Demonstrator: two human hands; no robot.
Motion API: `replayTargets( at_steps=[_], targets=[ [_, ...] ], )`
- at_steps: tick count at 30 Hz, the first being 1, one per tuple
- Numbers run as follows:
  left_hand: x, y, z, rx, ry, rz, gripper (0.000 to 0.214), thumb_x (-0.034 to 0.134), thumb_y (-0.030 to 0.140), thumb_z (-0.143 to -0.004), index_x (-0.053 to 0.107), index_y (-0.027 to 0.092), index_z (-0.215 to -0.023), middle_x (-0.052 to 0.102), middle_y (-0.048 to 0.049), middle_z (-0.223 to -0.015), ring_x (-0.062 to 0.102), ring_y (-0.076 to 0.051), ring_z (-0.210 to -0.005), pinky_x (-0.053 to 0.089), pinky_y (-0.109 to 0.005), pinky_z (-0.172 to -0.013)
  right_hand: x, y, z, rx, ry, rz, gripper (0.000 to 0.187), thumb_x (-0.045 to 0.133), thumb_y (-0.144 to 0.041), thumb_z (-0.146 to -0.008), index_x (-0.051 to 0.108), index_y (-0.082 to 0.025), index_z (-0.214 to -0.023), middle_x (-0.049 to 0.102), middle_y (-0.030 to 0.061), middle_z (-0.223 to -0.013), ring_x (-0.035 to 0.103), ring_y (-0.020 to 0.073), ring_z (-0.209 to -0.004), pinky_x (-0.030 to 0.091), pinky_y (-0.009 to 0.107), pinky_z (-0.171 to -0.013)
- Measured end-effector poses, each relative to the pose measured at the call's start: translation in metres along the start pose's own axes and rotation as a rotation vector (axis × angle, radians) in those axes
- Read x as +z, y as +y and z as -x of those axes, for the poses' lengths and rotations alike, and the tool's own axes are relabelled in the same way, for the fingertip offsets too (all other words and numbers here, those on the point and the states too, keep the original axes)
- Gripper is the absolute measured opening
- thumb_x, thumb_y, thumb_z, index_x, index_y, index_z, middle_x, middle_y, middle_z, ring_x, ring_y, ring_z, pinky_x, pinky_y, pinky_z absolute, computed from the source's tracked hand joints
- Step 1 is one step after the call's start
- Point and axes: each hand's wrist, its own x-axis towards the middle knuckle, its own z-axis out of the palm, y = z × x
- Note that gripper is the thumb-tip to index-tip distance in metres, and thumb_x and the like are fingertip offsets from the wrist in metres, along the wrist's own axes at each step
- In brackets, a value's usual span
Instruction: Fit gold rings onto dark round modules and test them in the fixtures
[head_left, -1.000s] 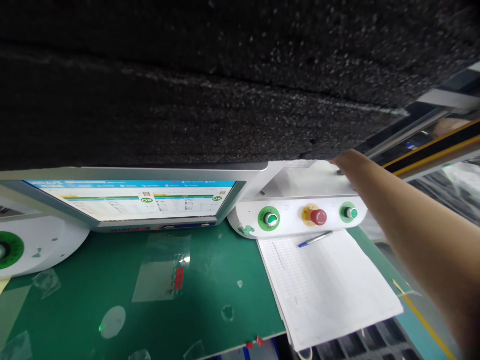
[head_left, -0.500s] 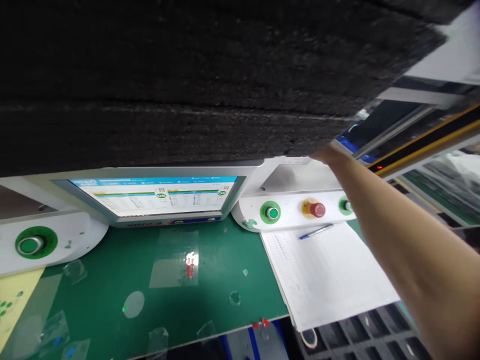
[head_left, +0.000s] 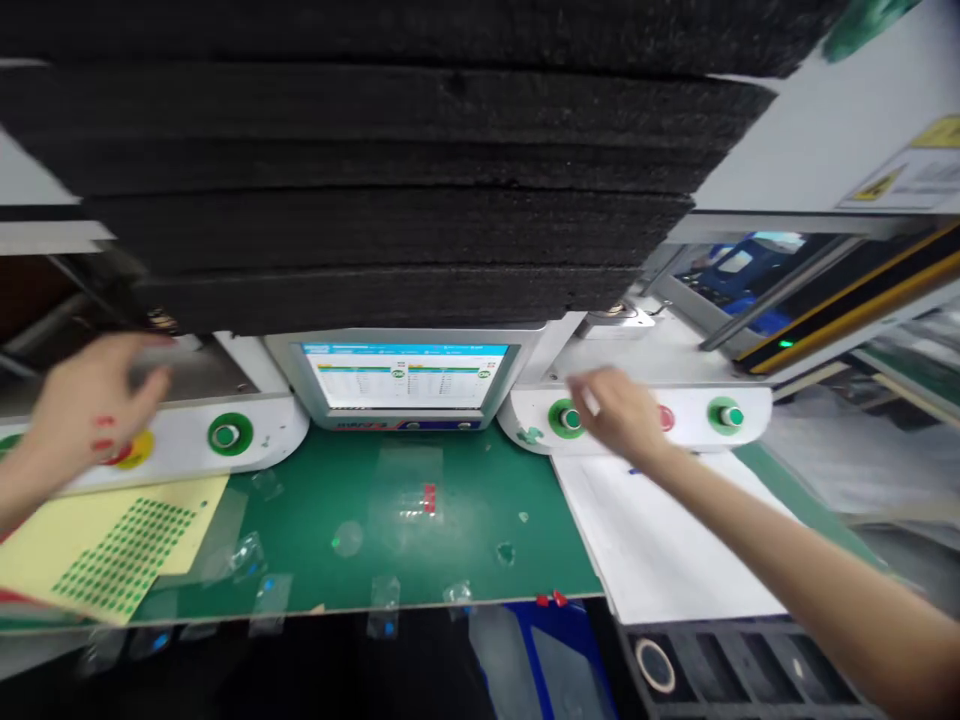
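My left hand [head_left: 97,412] is over the left control panel, in front of the machine opening. Its thumb and fingers are spread and nothing shows between them. Partly behind its wrist is a red button on a yellow ring [head_left: 139,450]. My right hand [head_left: 621,408] hovers at the right control panel [head_left: 514,405], close beside a green push button [head_left: 568,418]. Its fingers are loosely bent, with a pale gap towards the thumb; I see nothing held. Part of a red button [head_left: 665,418] shows behind this hand. Whether the right hand touches the panel is unclear.
A stack of black foam-like slabs [head_left: 390,200] fills the upper view. Below it stands a lit screen [head_left: 405,380]. On the green mat [head_left: 465,530] lie a yellow sheet of green dots [head_left: 176,545], clear film pieces and white papers [head_left: 675,560]. A black compartment tray [head_left: 705,665] is at lower right.
My right hand has come out from behind the black stack to the right panel. My left hand has entered view at the left. The view has shifted, and the machine's red light is now green.
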Motion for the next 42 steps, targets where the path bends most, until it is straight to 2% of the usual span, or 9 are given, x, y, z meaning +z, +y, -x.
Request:
replayTargets(
  at_steps=[4, 7, 14, 20, 24, 27, 30, 33, 42],
  targets=[
    [-0.016, 0.045, 0.097, 0.266, 0.081, 0.193, 0.032, 0.035, 0.035, -0.093, 0.063, 0.026, -0.104, 0.07, -0.0017, -0.113, 0.066, -0.021, -0.104, 0.052, -0.034, -0.093, 0.052, -0.091, 0.071, -0.137, -0.341, -0.035, 0.039, 0.063, -0.046, -0.088, 0.059, -0.015, -0.065, 0.056, -0.0046, -0.056, 0.056, 0.0092, -0.055, 0.05, 0.026, -0.061],
    [-0.031, 0.076, 0.161, 0.5, 0.112, 0.191, 0.026, 0.044, 0.02, -0.092, 0.067, 0.024, -0.102, 0.072, -0.0018, -0.113, 0.069, -0.018, -0.1, 0.054, -0.029, -0.09, 0.085, -0.146, 0.071, -0.081, -0.453, -0.008, 0.029, 0.059, -0.039, -0.093, 0.063, -0.013, -0.082, 0.065, 0.0006, -0.076, 0.063, 0.0116, -0.068, 0.054, 0.029, -0.068],
    [-0.056, 0.064, 0.246, 0.393, 0.119, 0.225, 0.026, 0.044, 0.023, -0.094, 0.069, 0.026, -0.1, 0.075, 0.001, -0.105, 0.072, -0.015, -0.091, 0.06, -0.023, -0.079, 0.098, -0.174, 0.038, 0.158, -0.57, -0.072, 0.027, 0.054, -0.039, -0.096, 0.064, -0.016, -0.102, 0.068, 0.0057, -0.101, 0.066, 0.0152, -0.086, 0.055, 0.035, -0.08],
    [-0.051, 0.089, 0.26, 0.304, 0.104, 0.419, 0.025, 0.044, 0.013, -0.09, 0.066, 0.024, -0.093, 0.075, -0.0003, -0.096, 0.073, -0.015, -0.085, 0.06, -0.023, -0.075, 0.096, -0.183, 0.041, 0.273, -0.614, -0.294, 0.027, 0.056, -0.038, -0.095, 0.063, -0.014, -0.106, 0.067, 0.005, -0.1, 0.066, 0.0155, -0.083, 0.056, 0.033, -0.075],
    [-0.056, 0.119, 0.257, 0.178, 0.116, 0.642, 0.023, 0.045, 0.011, -0.09, 0.065, 0.023, -0.09, 0.075, -0.0007, -0.089, 0.072, -0.014, -0.08, 0.058, -0.02, -0.071, 0.065, -0.208, 0.055, 0.254, -0.572, -0.439, 0.029, 0.054, -0.038, -0.095, 0.065, -0.012, -0.089, 0.066, 0.0008, -0.079, 0.062, 0.0107, -0.064, 0.053, 0.026, -0.061],
    [-0.061, 0.137, 0.254, -0.037, 0.049, 0.727, 0.023, 0.045, 0.012, -0.092, 0.065, 0.022, -0.085, 0.074, 0.0016, -0.079, 0.072, -0.013, -0.069, 0.057, -0.019, -0.064, 0.021, -0.24, 0.105, 0.152, -0.552, -0.549, 0.041, 0.049, -0.037, -0.095, 0.063, -0.014, -0.064, 0.061, 0.0004, -0.057, 0.056, 0.011, -0.05, 0.047, 0.024, -0.052],
    [-0.059, 0.152, 0.255, -0.233, 0.018, 0.673, 0.022, 0.046, 0.012, -0.093, 0.066, 0.022, -0.091, 0.076, 0.001, -0.082, 0.073, -0.016, -0.072, 0.057, -0.023, -0.064, -0.031, -0.271, 0.174, 0.008, -0.498, -0.676, 0.021, 0.06, -0.035, -0.086, 0.068, -0.019, -0.077, 0.07, 0.0017, -0.074, 0.062, 0.0134, -0.064, 0.05, 0.023, -0.061],
    [-0.054, 0.166, 0.259, -0.318, 0.102, 0.569, 0.022, 0.044, 0.013, -0.095, 0.065, 0.019, -0.099, 0.076, -0.0028, -0.091, 0.074, -0.019, -0.08, 0.058, -0.028, -0.072, -0.067, -0.292, 0.229, -0.203, -0.185, -0.848, 0.006, 0.064, -0.02, -0.085, 0.068, -0.02, -0.081, 0.069, 0.0001, -0.071, 0.061, 0.0104, -0.058, 0.049, 0.019, -0.055],
    [-0.061, 0.19, 0.265, -0.28, 0.301, 0.362, 0.021, 0.043, 0.015, -0.097, 0.064, 0.014, -0.101, 0.075, -0.0051, -0.089, 0.071, -0.018, -0.075, 0.055, -0.028, -0.067, -0.068, -0.319, 0.292, -0.097, -0.012, -0.94, 0.015, 0.067, -0.006, -0.081, 0.07, -0.018, -0.09, 0.066, 0.0041, -0.082, 0.064, 0.012, -0.065, 0.052, 0.021, -0.052]
  ],
)
